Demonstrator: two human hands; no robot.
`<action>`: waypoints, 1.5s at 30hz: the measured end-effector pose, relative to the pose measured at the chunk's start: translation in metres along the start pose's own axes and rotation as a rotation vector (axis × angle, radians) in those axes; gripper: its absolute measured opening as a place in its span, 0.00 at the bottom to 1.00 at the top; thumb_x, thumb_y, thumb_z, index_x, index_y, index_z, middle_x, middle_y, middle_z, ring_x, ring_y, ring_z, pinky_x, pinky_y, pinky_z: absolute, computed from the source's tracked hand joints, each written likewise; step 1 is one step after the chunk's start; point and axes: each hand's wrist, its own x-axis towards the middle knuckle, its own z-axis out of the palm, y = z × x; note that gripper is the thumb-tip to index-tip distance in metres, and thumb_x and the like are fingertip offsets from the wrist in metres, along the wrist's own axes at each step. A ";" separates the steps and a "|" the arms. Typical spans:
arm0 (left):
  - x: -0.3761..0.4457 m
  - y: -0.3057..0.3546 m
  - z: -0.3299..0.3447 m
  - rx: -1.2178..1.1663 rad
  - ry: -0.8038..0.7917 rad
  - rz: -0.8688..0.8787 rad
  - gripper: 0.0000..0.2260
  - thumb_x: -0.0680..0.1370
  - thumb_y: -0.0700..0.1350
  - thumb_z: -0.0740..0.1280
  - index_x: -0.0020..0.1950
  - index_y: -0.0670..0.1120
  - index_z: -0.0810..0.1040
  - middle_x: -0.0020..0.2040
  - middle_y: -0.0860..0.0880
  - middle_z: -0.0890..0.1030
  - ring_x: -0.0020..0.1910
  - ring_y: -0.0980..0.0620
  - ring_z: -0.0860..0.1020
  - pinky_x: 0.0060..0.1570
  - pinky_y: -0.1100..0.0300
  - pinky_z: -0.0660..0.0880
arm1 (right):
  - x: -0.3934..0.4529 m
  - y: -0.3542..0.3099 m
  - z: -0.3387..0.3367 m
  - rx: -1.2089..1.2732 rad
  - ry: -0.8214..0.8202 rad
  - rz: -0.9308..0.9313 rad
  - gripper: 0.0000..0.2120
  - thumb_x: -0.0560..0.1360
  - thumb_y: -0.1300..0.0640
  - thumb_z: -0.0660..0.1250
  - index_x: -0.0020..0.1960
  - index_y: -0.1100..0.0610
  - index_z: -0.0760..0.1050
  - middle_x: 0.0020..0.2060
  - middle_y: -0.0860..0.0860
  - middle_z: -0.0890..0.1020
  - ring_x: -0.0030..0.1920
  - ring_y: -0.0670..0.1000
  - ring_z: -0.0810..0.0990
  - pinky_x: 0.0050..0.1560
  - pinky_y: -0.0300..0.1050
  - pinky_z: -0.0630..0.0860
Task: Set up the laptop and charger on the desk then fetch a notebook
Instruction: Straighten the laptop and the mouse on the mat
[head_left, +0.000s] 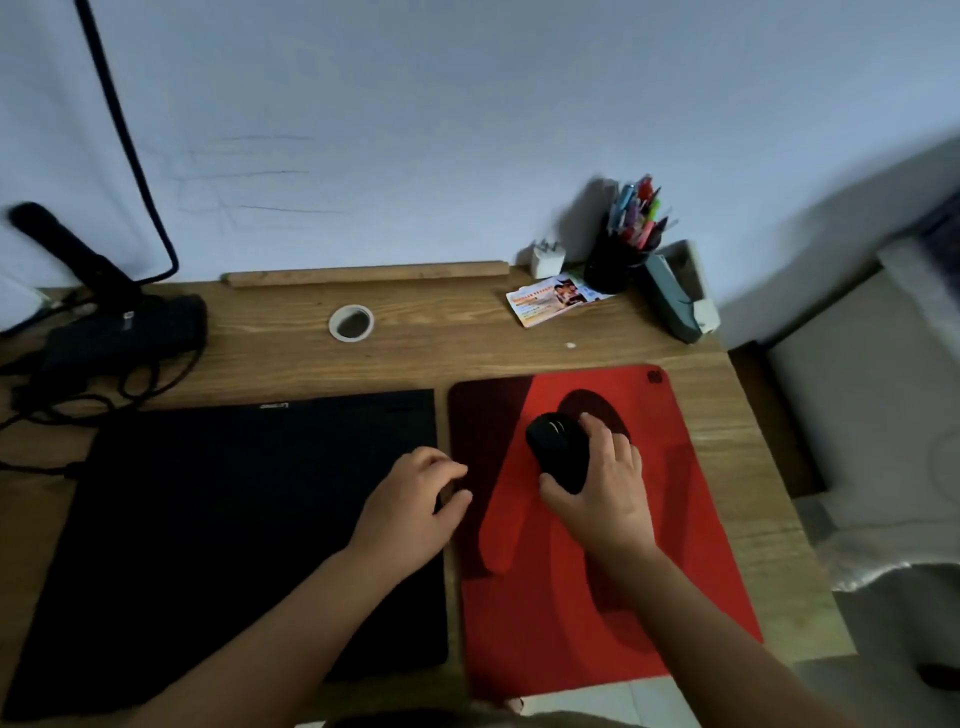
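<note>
On the desk (415, 358) are lying one closed black laptop (249, 530), one red mouse pad (675, 519), one black mouse (557, 451), one pen cup (610, 265) holding many pens, one white plug adapter (547, 258), one leaflet (556, 299) and one black charger brick (124, 338). Two hands are showing: left hand (410, 501), right hand (605, 488).

Wood-grain desk (701, 467), matt black laptop (234, 519).

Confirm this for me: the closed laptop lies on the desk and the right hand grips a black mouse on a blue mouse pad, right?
Not quite. In the head view the mouse pad is red, not blue. The rest holds: closed laptop on the desk, right hand gripping the black mouse.
</note>
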 end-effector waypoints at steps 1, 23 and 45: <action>0.000 0.006 0.007 0.005 -0.004 0.012 0.15 0.77 0.51 0.63 0.62 0.49 0.75 0.60 0.54 0.73 0.57 0.57 0.71 0.49 0.64 0.71 | -0.011 0.006 -0.003 -0.001 -0.017 -0.020 0.36 0.64 0.50 0.70 0.69 0.55 0.61 0.56 0.57 0.73 0.57 0.58 0.69 0.59 0.51 0.67; -0.078 0.026 0.071 0.397 -0.336 0.207 0.38 0.66 0.66 0.65 0.72 0.54 0.60 0.75 0.49 0.58 0.73 0.51 0.53 0.70 0.54 0.44 | -0.037 0.108 -0.043 -0.184 0.030 0.344 0.28 0.72 0.48 0.65 0.67 0.60 0.63 0.63 0.62 0.69 0.64 0.63 0.64 0.62 0.59 0.64; -0.087 0.029 0.069 0.388 -0.424 0.473 0.05 0.71 0.47 0.61 0.46 0.49 0.72 0.45 0.49 0.77 0.39 0.52 0.76 0.35 0.63 0.66 | -0.019 0.113 -0.042 0.118 0.063 0.450 0.16 0.73 0.57 0.66 0.55 0.67 0.69 0.52 0.65 0.78 0.54 0.65 0.75 0.50 0.52 0.68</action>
